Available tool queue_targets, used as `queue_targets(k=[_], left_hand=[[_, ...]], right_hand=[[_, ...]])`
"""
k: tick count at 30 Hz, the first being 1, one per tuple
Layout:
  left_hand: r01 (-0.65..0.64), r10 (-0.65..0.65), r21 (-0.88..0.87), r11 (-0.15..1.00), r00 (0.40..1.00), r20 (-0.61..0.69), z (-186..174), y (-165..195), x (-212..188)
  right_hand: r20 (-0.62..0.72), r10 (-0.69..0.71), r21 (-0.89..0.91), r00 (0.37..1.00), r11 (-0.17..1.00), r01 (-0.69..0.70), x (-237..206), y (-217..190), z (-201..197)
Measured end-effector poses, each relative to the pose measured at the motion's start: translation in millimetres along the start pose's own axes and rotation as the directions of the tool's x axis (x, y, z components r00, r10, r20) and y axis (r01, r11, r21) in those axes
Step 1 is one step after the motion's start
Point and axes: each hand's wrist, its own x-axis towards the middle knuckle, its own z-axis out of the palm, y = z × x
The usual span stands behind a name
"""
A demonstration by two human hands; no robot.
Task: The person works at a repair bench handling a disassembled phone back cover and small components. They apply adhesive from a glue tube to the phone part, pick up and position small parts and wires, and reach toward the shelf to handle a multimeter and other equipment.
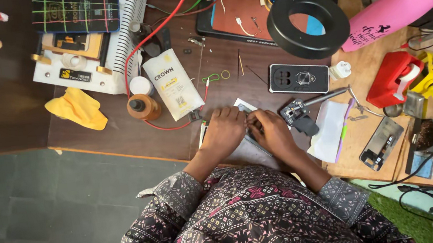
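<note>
Hands together over phone on desk: left hand fingers curled, pressing it; right hand pinching its edge.

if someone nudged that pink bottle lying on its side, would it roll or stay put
The smooth pink bottle lies on its side, so it would probably roll. The black ring-shaped lamp head near its base might stop it. Its glossy surface looks slippery; its weight cannot be told.
</note>
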Motion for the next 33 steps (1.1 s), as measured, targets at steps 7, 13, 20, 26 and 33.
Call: queue_targets(k=[7,13,20,26,33], left_hand=[[0.013,-0.013,-0.062,0.998,1.000,0.008,-6,-7,-4],[0.026,-0.029,-0.155,0.988,0.999,-0.016,-17,-10,-5],[0.030,-0.029,-0.221,0.975,1.000,0.005,-19,-7,-4],[0.045,-0.041,-0.296,0.954,0.999,0.017,-17,-7,-5],[0.231,-0.272,-0.376,0.898,0.960,-0.061,-17,-49,8]], right_hand=[[-0.055,0.077,-0.002,0.996,0.997,-0.077,24,9,-3],[-0.197,-0.183,-0.103,0.963,0.981,0.166,94,41,1],[-0.144,-0.024,-0.130,0.989,0.992,0.006,111,50,13],[-0.177,-0.062,-0.198,0.982,0.980,0.026,108,43,13],[-0.234,-0.076,-0.116,0.969,0.992,0.049,123,38,13]])
